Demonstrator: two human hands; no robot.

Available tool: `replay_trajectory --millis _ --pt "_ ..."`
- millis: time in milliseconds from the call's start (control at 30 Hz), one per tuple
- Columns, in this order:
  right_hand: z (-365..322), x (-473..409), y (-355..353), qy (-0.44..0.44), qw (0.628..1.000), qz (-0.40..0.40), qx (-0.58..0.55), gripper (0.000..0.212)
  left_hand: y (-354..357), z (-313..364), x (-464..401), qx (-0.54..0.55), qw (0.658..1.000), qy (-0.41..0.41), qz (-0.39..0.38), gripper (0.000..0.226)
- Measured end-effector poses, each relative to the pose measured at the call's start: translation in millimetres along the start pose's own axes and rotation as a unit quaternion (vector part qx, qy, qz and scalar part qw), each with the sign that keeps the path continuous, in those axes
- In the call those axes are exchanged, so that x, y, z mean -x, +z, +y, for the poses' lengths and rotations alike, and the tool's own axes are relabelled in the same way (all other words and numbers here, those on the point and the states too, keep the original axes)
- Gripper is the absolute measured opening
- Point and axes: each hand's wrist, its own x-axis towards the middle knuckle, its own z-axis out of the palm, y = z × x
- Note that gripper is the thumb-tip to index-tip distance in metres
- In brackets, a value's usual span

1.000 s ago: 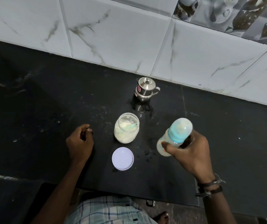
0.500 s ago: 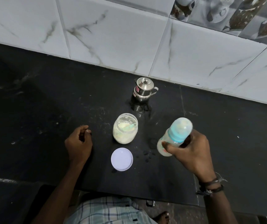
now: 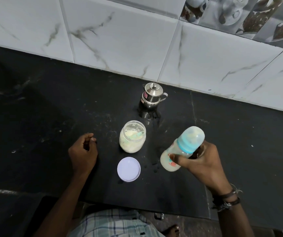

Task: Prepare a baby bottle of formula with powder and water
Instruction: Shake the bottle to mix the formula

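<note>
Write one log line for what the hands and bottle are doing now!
right hand: grips capped baby bottle, tilted, milky | left hand: rests on counter | powder jar: open

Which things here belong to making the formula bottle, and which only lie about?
For the job:
- baby bottle, held by the right hand
- open powder jar
- jar lid, lying beside it
- steel pot, possibly for the water

Lying about:
- dark drops on the black counter

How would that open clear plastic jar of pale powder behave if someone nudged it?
The clear plastic jar of pale powder looks squat and wide, so it would probably slide rather than tip. It seems partly full, so likely light. With its round white lid off, a hard knock might spill powder.
</note>
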Motion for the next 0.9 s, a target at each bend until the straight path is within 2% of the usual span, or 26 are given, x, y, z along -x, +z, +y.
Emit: replay_trajectory --millis 133,200,267,400,467,533,667,733,800,900 --pt "-1.9 0.0 1.0 0.024 0.993 0.041 0.112 0.044 -0.1 -0.9 0.0 0.001 1.0 0.001 0.0 0.018" --pt "2.1 -0.3 1.2 0.005 0.999 0.009 0.04 0.041 -0.3 -1.1 0.0 0.002 1.0 0.003 0.002 0.018" --pt "-4.6 -1.0 2.2 -0.013 1.0 0.018 -0.004 0.039 0.1 -0.4 -0.2 0.003 1.0 0.003 0.002 0.018" --pt "-4.0 -1.8 3.6 0.025 0.992 0.046 0.117 0.044 0.5 -1.4 -0.2 0.005 1.0 0.002 0.003 0.019" --pt "1.8 -0.9 3.5 0.005 0.999 0.008 0.053 0.041 0.2 -1.4 -0.1 0.004 1.0 0.006 0.005 0.019" --pt "-4.5 -1.9 4.8 -0.013 1.0 0.024 0.016 0.041 0.3 -1.5 -0.3 0.002 1.0 0.008 0.003 0.019" --pt "-6.3 -1.8 6.3 0.02 0.994 0.05 0.099 0.046 1.2 -0.7 -0.6 0.007 1.0 0.0 0.002 0.019" --pt "-2.0 0.0 7.2 0.002 0.999 0.019 0.034 0.039 0.3 0.8 -0.2 0.007 1.0 0.001 0.005 0.019" --pt "-6.7 -0.5 7.3 -0.022 0.999 0.031 0.0 0.037 -0.1 1.8 0.1 0.009 1.0 -0.003 0.003 0.02" --pt "-5.3 -1.1 7.9 0.013 0.998 0.037 0.051 0.042 -0.4 1.5 0.0 0.009 1.0 -0.01 0.0 0.02"
